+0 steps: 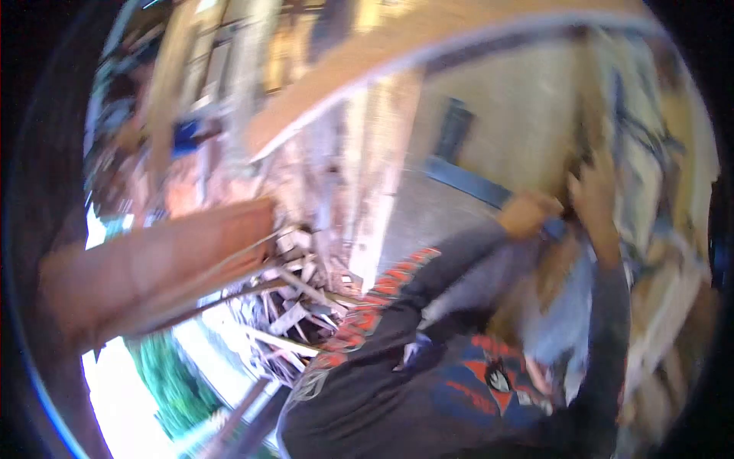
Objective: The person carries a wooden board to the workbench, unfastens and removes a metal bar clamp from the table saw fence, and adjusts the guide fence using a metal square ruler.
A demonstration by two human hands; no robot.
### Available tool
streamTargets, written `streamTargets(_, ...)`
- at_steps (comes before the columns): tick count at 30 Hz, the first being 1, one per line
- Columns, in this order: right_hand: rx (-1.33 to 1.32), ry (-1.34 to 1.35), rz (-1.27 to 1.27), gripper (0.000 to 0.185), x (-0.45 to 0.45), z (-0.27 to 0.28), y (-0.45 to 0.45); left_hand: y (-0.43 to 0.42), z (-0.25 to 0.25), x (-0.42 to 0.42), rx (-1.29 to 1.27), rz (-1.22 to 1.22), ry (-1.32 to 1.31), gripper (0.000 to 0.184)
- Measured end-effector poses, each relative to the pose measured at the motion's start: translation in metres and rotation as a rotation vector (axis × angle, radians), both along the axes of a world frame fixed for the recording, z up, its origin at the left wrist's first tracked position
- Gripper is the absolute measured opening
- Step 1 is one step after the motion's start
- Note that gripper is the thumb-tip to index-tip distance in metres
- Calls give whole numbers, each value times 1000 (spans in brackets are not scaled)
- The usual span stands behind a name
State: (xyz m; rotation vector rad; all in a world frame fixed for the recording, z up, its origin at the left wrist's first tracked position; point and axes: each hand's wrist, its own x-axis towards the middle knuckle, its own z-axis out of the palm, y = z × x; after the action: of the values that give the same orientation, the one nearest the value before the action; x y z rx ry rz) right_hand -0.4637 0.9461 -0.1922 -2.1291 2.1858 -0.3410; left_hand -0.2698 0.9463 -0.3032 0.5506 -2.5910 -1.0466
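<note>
The frame is blurred by motion. My left hand [530,213] is closed at the end of a long blue-grey bar [468,180], with something small and blue [553,227] just past the fingers. A short dark block [455,128] lies near the bar's far end, on a wide greyish-tan surface [505,99]. Close to the left hand, on its right, is my right hand [595,190], at the edge of that surface beside a dark, smeared spot. Its fingers are too blurred to show whether they grip anything. Both arms wear dark sleeves.
A curved wooden piece [336,96] crosses the top. On the left, a reddish-brown beam [164,264] juts across, above a pile of wood scraps [294,314]. Upright boards [248,69] stand at the upper left. More wood pieces [661,298] are at the right.
</note>
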Motion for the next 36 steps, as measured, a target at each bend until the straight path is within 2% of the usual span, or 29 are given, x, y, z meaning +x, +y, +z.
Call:
streamTargets(1, 33, 65, 4, 35, -8, -27, 5, -5, 31, 1, -11, -13, -196, 72)
streamTargets(2, 81, 138, -29, 31, 0, -21, 3, 4, 11, 3, -169, 31, -153, 77)
streamTargets(4, 166, 227, -82, 28, 2, -18, -3, 1, 21, 5, -247, 33, -143, 78)
streamTargets(5, 138, 232, -72, 28, 3, -14, -9, 3, 12, 1, -272, 49, -139, 78)
streamTargets(7, 261, 230, -129, 27, 6, -2, -13, 7, -2, 1, -384, 76, -154, 79)
streamTargets(8, 256, 238, -124, 27, 2, -3, -16, 6, -2, 0, -387, 84, -149, 79)
streamTargets(10, 229, 278, -90, 29, -2, -5, -23, 2, 21, 6, -202, -4, -232, 78)
streamTargets(12, 183, 262, -87, 28, 0, -1, -30, 5, 10, 8, -105, 69, -95, 81)
streamTargets(13, 15, 218, -20, 29, -17, -34, -34, -3, 19, 17, -94, -5, -55, 88)
streamTargets(14, -192, 212, 252, 27, -35, -64, -43, -5, 16, 21, -87, -41, -4, 94)
streamTargets(15, -229, 226, 267, 22, -40, -72, -47, 2, 2, 20, -68, -10, -51, 94)
streamTargets(16, -231, 232, 294, 19, -30, -47, -47, 2, -24, 16, -154, -1, 61, 98)
streamTargets(17, -23, 271, 244, 20, -30, -40, -46, -2, 14, 15, -92, -13, 10, 104)
streamTargets(18, 10, 258, 113, 23, -24, -27, -49, 1, 26, 20, -117, 22, -148, 106)
streamTargets(20, 166, 209, -58, 30, -20, -11, -59, 4, 34, 15, -144, 13, -189, 98)
streamTargets(23, 204, 160, -65, 30, -29, 0, -75, 9, 32, 8, -196, 30, -194, 98)
streamTargets(25, 392, 126, -51, 31, -28, 2, -88, 7, 35, 14, -181, 36, -198, 99)
streamTargets(26, 398, 118, -53, 31, -31, -4, -90, 6, 37, 13, -176, 31, -206, 99)
streamTargets(28, 111, 177, -36, 23, -35, -15, -95, 5, 40, 13, -187, 15, -227, 95)
streamTargets(32, 288, 37, -79, 28, -40, -16, -109, 5, 29, 13, -216, 23, -179, 95)
streamTargets(34, 123, -116, -94, 45, -40, -15, -106, 6, 31, 12, -204, 34, -163, 93)
streamTargets(36, 124, -91, -70, 42, -42, -25, -108, 5, 36, 12, -195, 28, -171, 94)
